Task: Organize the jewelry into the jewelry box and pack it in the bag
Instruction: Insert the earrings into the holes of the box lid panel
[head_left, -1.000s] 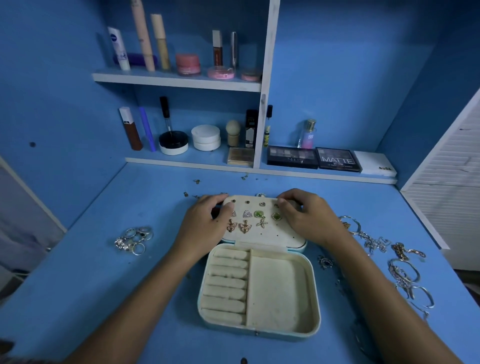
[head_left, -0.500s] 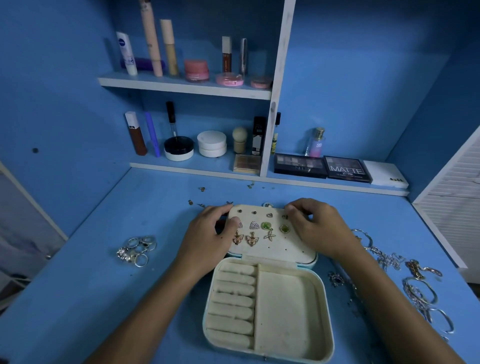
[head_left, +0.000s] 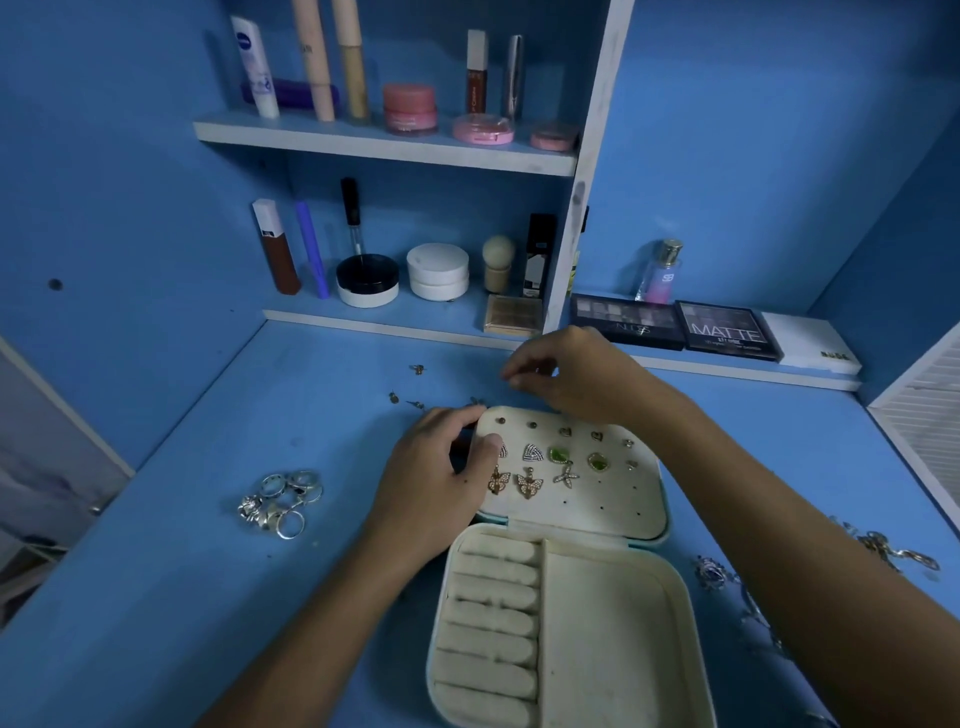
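The left hand (head_left: 441, 467) grips the cream jewelry box's (head_left: 561, 597) open lid on the blue surface (head_left: 208, 545); right hand (head_left: 571, 379) fingers curl beyond it, contents unclear, so pinch one loose stud (head_left: 418, 369) cleanly.

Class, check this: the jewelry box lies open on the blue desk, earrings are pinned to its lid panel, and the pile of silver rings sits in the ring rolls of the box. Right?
Not quite. The head view shows the ring rolls empty; the pile of silver rings lies on the blue desk, left of the jewelry box. The earrings are indeed pinned to the lid panel.
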